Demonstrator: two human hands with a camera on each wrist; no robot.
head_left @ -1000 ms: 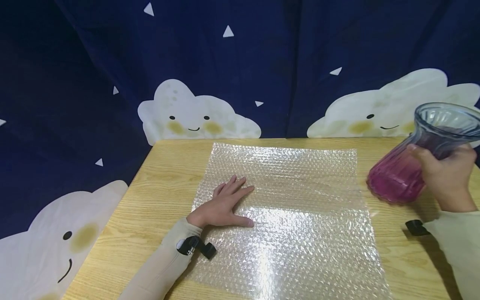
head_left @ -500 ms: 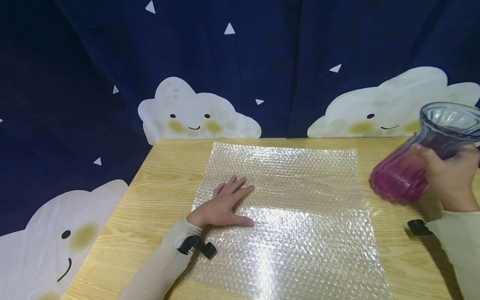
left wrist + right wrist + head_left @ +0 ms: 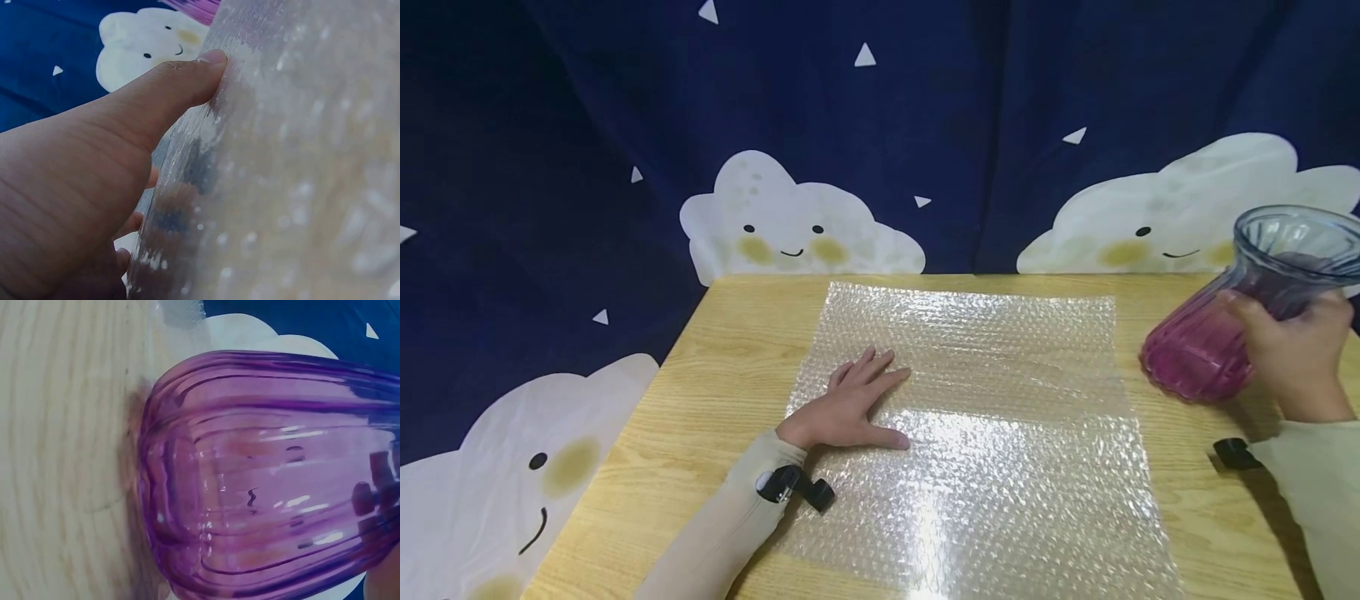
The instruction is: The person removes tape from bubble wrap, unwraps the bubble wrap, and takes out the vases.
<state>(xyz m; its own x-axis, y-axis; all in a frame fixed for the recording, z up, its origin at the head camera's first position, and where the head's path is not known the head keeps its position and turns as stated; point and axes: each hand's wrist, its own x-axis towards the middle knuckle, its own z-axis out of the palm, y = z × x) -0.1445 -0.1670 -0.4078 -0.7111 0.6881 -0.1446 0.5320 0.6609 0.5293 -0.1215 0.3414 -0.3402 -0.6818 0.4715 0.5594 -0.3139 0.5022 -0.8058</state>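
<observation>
A ribbed glass vase (image 3: 1202, 346), pink at the base and clear bluish at its flared rim, leans at the right of the head view. My right hand (image 3: 1296, 354) grips it around the narrower upper part, thumb toward the left. In the right wrist view the vase (image 3: 269, 475) has its base close to the wood; whether it touches I cannot tell. My left hand (image 3: 846, 412) rests with spread fingers on a sheet of bubble wrap (image 3: 1015, 492). The left wrist view shows the left thumb (image 3: 181, 78) lying along the bubble wrap (image 3: 287, 162).
The bubble wrap lies flat on a wooden table (image 3: 737, 350), with a crosswise line near its middle. Behind the table hangs a dark blue curtain (image 3: 925, 108) with smiling clouds and white triangles. Each sleeve carries a black wrist camera mount (image 3: 793, 486).
The vase and right hand shift slightly right, then slightly back left. The left hand stays on the bubble wrap. The whole head view has shifted a little.
</observation>
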